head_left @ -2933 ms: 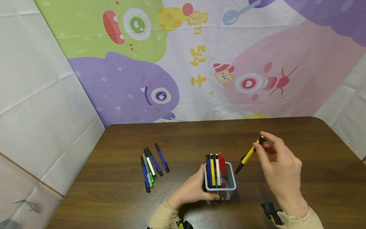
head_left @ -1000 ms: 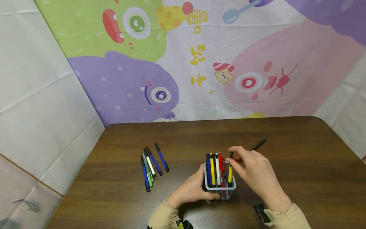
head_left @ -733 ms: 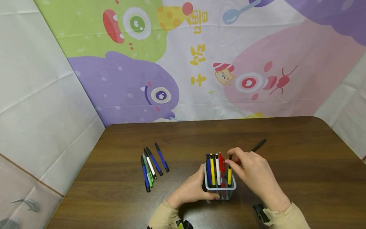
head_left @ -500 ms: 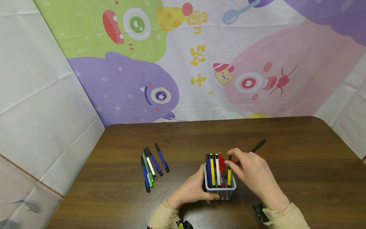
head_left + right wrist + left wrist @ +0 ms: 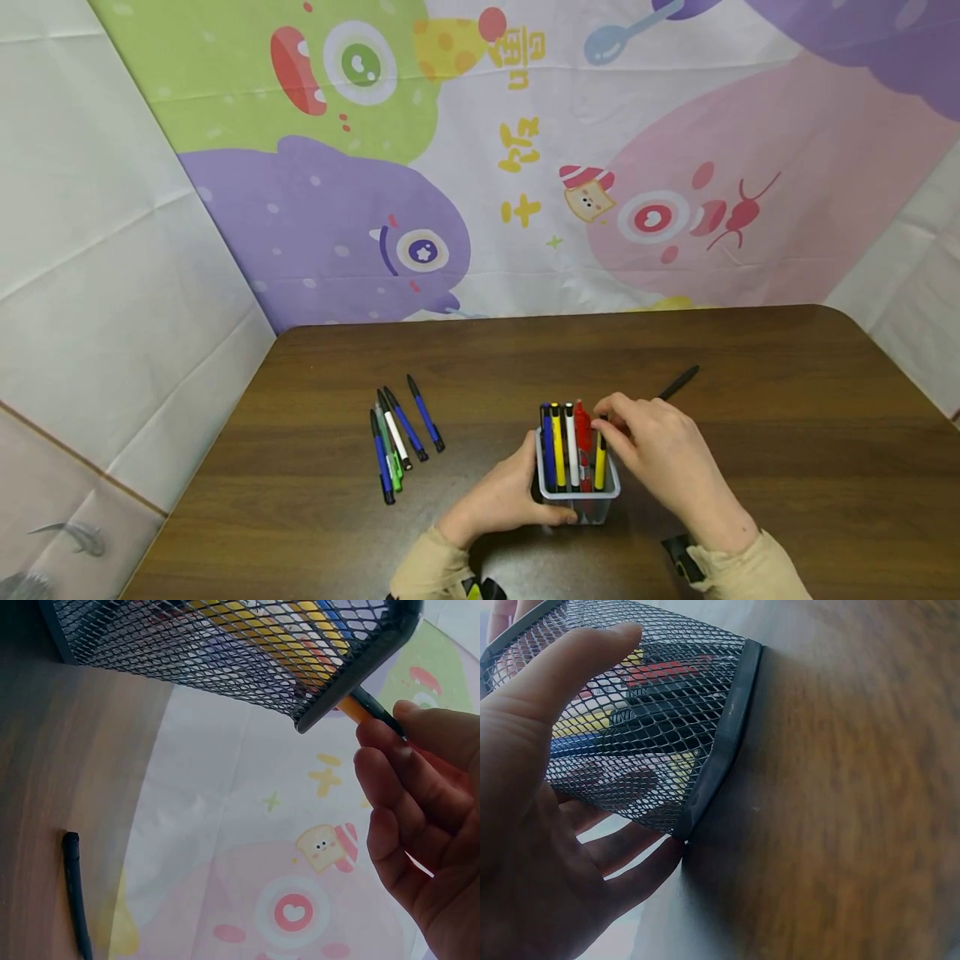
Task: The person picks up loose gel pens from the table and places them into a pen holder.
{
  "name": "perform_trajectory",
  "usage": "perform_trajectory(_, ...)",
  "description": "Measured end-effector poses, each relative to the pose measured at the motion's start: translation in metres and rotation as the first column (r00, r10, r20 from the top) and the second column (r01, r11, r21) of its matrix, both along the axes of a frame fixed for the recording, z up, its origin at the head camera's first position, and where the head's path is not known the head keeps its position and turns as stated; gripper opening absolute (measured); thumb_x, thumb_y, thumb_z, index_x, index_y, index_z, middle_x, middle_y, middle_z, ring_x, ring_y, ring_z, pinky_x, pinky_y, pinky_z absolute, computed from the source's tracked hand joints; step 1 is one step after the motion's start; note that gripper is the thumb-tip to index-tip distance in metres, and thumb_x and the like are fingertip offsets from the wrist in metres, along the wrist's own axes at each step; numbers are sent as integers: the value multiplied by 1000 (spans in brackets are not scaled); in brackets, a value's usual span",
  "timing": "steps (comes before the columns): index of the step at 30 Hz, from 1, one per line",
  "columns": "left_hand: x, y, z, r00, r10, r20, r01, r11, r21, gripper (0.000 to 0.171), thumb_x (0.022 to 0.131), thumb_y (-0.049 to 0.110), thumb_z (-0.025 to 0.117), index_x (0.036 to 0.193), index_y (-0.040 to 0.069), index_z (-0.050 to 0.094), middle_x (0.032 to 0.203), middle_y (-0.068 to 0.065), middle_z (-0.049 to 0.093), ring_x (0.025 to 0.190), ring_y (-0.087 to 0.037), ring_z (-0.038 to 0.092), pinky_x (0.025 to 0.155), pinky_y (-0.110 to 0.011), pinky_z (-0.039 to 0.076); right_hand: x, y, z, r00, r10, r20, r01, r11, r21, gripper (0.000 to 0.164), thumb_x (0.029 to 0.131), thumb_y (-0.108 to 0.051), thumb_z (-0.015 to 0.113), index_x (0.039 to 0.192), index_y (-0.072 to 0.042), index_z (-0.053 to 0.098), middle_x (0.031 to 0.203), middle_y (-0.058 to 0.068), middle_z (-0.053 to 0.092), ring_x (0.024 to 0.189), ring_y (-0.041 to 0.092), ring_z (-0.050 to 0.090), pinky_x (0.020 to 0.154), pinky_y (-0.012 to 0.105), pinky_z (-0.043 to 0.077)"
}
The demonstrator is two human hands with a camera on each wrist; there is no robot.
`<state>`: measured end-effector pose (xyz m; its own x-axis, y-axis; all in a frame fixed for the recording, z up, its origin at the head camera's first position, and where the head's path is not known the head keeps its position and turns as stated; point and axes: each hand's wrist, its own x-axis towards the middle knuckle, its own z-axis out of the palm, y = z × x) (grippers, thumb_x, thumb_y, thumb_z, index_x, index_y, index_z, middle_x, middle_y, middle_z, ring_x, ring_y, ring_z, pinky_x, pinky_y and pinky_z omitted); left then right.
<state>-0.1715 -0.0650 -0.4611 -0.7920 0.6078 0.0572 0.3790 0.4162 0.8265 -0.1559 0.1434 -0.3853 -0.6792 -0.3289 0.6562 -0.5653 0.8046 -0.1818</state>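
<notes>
My left hand (image 5: 504, 493) grips a black mesh pen holder (image 5: 724, 727) with a pale rim, its thumb on the near side and its fingers around the left. Blue, yellow, white and red pens (image 5: 570, 446) stand in a row inside it. At the holder's right side, my right hand (image 5: 663, 442) pinches the black end of a yellow pen (image 5: 601, 467) between thumb and fingers. Most of that pen is down inside the mesh; its black tip end (image 5: 379, 712) shows above the rim in the right wrist view.
To the left, several blue, white and green pens (image 5: 390, 454) lie loosely together on the brown wooden table (image 5: 322, 542). A black pen (image 5: 678, 382) lies behind my right hand, partly hidden by it. A cartoon-printed cloth (image 5: 525, 275) hangs behind the table.
My right hand has brought the yellow pen from the right into the holder and lowered it, shifting it slightly left. The red pen has turned a little. My left hand has stayed in place.
</notes>
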Motion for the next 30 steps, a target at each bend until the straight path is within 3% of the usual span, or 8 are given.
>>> perform_trajectory(11,-1,1,-2,998,-3,-57,3,1000,-1,86,68,39,77,133,19,24,117,-2,51,97,-5,52,86,-26,43,0,0,3,999,23,-24,-24,999,-40,14,73,-14,72,81,-14,61,71,-7,61,60,4,47,51,27,43)
perform_trajectory(19,0,0,-1,998,0,-55,0,1000,-5,87,68,40,77,133,19,24,118,-2,50,99,-5,52,87,-27,43,-1,2,2,999,21,-46,-24,998,-64,13,74,-11,72,81,-15,61,73,-8,59,61,5,48,52,28,44)
perform_trajectory(25,0,0,-1,998,10,-56,-11,1000,-14,87,67,41,77,133,19,25,118,-2,50,99,-6,52,87,-27,43,-5,9,0,996,31,-89,-37,997,-71,18,71,-6,73,82,-12,61,86,-2,57,66,7,52,52,26,46)
perform_trajectory(30,0,0,-1,998,17,-52,-18,999,-27,89,66,42,77,133,19,24,118,-3,51,99,-6,52,87,-28,42,-8,16,-3,997,-5,-80,0,998,-57,19,70,-4,73,83,-11,61,91,1,57,67,9,55,53,28,47)
